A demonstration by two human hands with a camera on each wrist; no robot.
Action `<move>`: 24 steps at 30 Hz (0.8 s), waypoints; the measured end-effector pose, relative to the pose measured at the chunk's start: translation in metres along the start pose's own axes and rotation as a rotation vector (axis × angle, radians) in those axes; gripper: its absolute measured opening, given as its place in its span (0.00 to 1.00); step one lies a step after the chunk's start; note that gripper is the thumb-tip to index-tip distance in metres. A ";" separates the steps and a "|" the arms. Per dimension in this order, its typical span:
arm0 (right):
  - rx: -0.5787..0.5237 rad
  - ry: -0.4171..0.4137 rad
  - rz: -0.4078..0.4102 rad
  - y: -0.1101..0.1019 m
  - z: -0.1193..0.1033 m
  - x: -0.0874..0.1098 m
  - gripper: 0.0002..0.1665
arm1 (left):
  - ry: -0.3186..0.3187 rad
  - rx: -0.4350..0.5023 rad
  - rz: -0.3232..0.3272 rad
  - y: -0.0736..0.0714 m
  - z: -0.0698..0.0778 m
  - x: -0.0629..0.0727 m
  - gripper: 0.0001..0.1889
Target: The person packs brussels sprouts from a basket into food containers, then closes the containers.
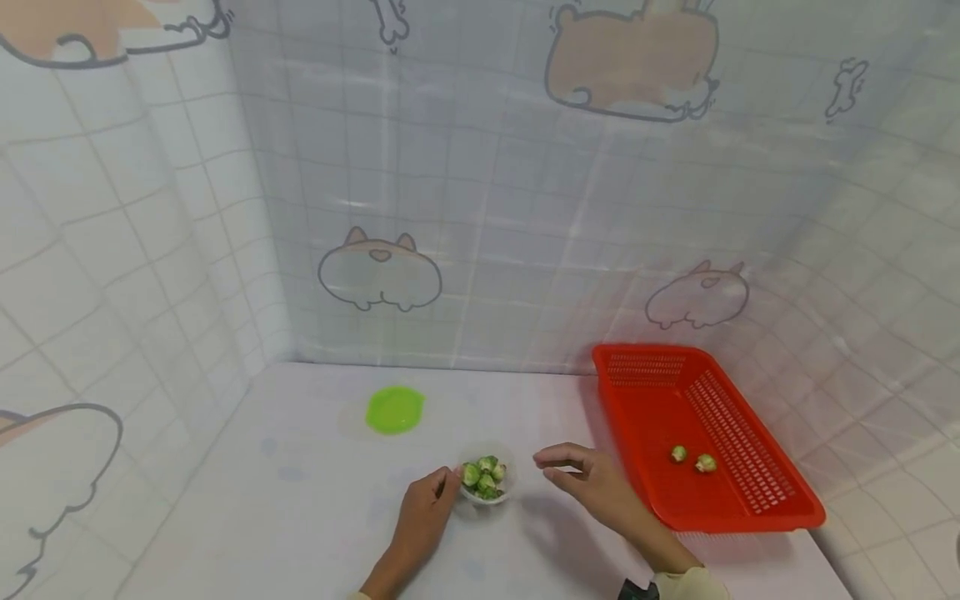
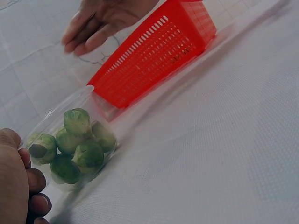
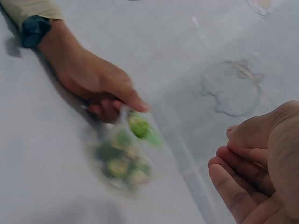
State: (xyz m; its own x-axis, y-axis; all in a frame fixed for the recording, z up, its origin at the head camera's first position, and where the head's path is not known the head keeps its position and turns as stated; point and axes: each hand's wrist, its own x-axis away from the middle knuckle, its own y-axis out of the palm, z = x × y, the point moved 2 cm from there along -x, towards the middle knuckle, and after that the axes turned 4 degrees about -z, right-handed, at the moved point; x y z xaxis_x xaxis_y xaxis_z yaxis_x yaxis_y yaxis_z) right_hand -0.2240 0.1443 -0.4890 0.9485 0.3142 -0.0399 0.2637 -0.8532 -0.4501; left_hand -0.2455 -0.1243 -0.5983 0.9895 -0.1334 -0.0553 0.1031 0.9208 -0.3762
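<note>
A clear round bowl [image 1: 492, 500] of Brussels sprouts [image 1: 486, 477] stands on the white tabletop. With its thumb and curled fingers, my left hand [image 1: 426, 510] pinches the bowl's left rim. The left wrist view shows several sprouts [image 2: 77, 147] heaped behind the see-through wall. My right hand [image 1: 592, 487] hovers to the right of the bowl, between it and the red basket [image 1: 622, 442]. Its fingers are slightly bent, with nothing between them and the thumb. The right wrist view also shows this empty right hand [image 3: 254, 172].
Two sprouts lie in the red slotted basket at the right edge of the table, a pale one [image 1: 705, 463] and a smaller one [image 1: 678, 453]. A flat bright green piece [image 1: 395, 410] with a small tab lies behind the bowl. Patterned sheeting [image 1: 487, 217] hangs around the table's back and sides.
</note>
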 end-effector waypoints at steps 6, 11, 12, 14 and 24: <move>-0.015 0.065 0.099 -0.045 0.003 0.016 0.14 | 0.001 -0.007 0.011 -0.001 0.000 -0.001 0.28; 0.066 0.148 0.187 -0.081 0.011 0.028 0.14 | -0.020 -0.005 0.002 -0.002 0.000 0.000 0.28; 0.084 0.157 0.196 -0.088 0.012 0.030 0.15 | -0.023 -0.005 0.001 -0.002 0.000 0.000 0.28; 0.107 0.188 0.214 -0.100 0.017 0.034 0.17 | -0.027 -0.004 -0.001 -0.002 0.001 0.000 0.28; 0.212 0.208 0.273 -0.147 0.044 0.045 0.26 | -0.031 0.012 -0.005 0.000 0.001 -0.001 0.27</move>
State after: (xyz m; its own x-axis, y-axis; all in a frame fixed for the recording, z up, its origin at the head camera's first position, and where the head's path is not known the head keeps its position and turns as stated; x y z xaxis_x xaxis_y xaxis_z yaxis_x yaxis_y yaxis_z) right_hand -0.2275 0.3019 -0.4643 0.9997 -0.0221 -0.0122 -0.0249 -0.7817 -0.6232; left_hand -0.2459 -0.1242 -0.5975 0.9917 -0.1262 -0.0245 0.1087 0.9247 -0.3648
